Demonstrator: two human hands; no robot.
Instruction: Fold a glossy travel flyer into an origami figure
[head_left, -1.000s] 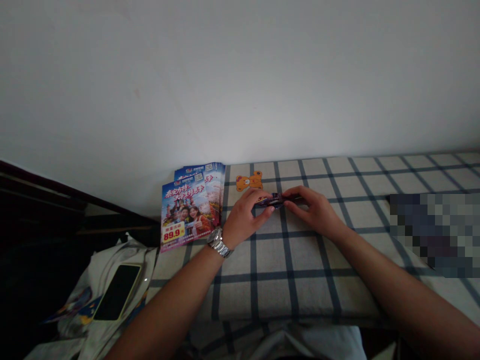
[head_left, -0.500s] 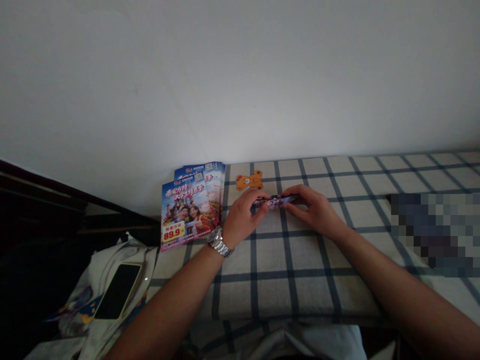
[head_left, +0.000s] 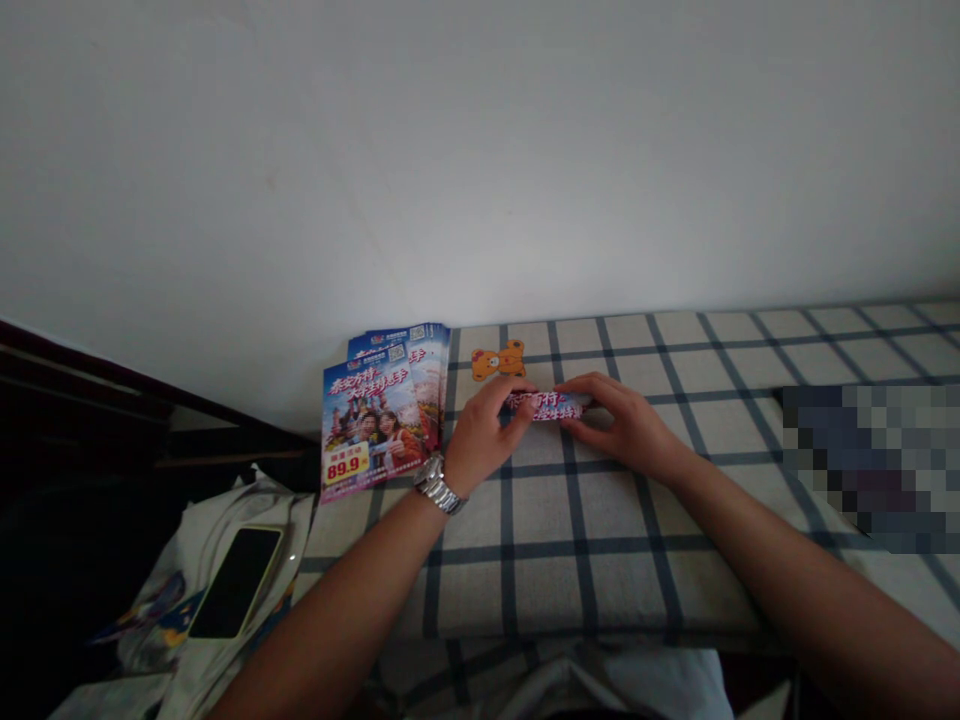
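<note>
Both my hands pinch a narrow folded leaflet strip [head_left: 545, 405] with pink and white lettering, held just above the checked cloth. My left hand [head_left: 484, 436], with a metal watch at the wrist, grips its left end between thumb and fingers. My right hand [head_left: 624, 425] grips its right end, fingers curled. The strip lies crosswise between them, its printed face turned towards me.
A stack of colourful leaflets [head_left: 379, 410] lies at the left edge of the checked surface [head_left: 570, 520], against the white wall. An orange bear-shaped card [head_left: 499, 361] sits behind my hands. A dark phone [head_left: 234, 583] rests on white cloth at lower left.
The folded strip has turned in my fingers from its dark edge to its printed pink face. Both hands have stayed in nearly the same place.
</note>
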